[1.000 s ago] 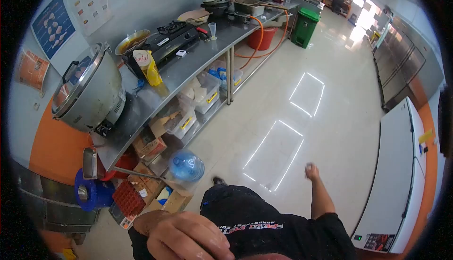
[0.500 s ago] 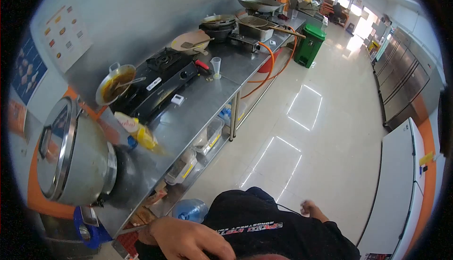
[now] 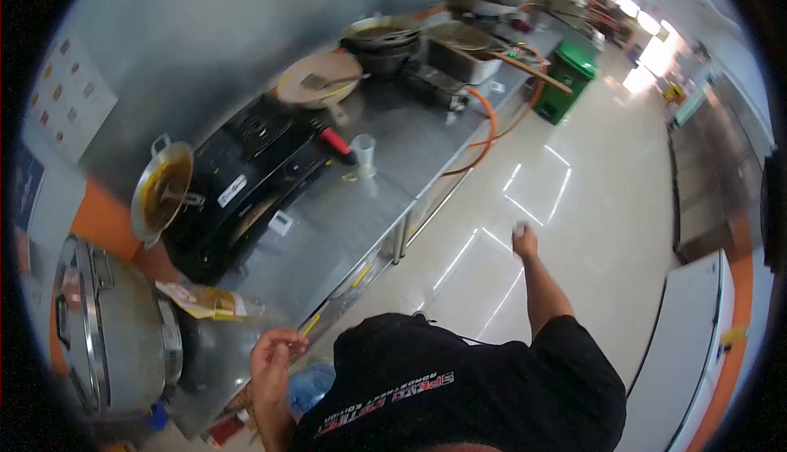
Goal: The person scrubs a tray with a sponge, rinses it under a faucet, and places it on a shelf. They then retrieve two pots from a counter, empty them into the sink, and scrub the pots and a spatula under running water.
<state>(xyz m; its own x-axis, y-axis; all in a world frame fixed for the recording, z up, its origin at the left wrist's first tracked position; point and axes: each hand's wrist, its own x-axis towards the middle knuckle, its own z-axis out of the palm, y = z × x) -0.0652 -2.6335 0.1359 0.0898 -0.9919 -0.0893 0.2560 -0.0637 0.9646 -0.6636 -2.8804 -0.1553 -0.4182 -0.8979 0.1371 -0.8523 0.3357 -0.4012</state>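
Note:
My left hand (image 3: 277, 358) is raised beside the counter's front edge, with its fingers loosely bent and apart from the thumb; I see nothing in it. Closest to it on the steel counter (image 3: 316, 239) lies a yellow and white plastic bag (image 3: 215, 303), near a large lidded metal pot (image 3: 123, 333). My right hand (image 3: 523, 243) is stretched forward over the floor, away from the counter. Its fingers are curled closed and slightly blurred, and no object shows in them.
A black gas stove (image 3: 254, 177) carries a pan of brown sauce (image 3: 162, 190). Farther along are a beige pan (image 3: 320, 81), a clear measuring cup (image 3: 364, 157) and a deep metal tray (image 3: 463, 52) with a long wooden handle over it. A green bin (image 3: 566, 83) stands beyond; a white freezer (image 3: 684, 354) is right.
My left hand has risen and turned, moving closer to the counter. The right arm has swung forward and up. The view has shifted, bringing the stove and far pans closer.

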